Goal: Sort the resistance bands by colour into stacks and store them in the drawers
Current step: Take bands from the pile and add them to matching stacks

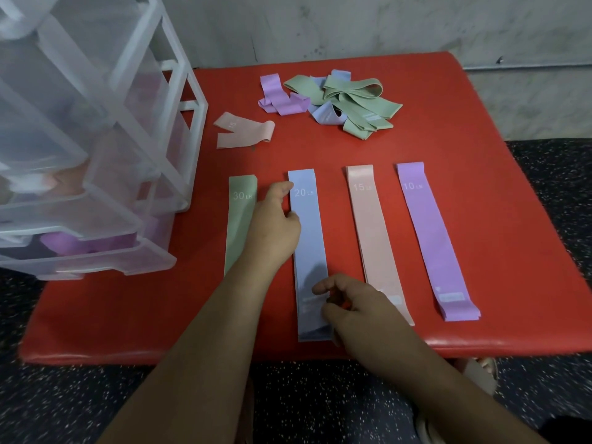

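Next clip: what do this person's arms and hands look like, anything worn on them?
The left hand and right hand are bare: no gloves, and no ring, watch or bracelet shows. Both forearms are uncovered as far as the bottom edge of the picture, so no sleeve is in view. No markings or cables on either.
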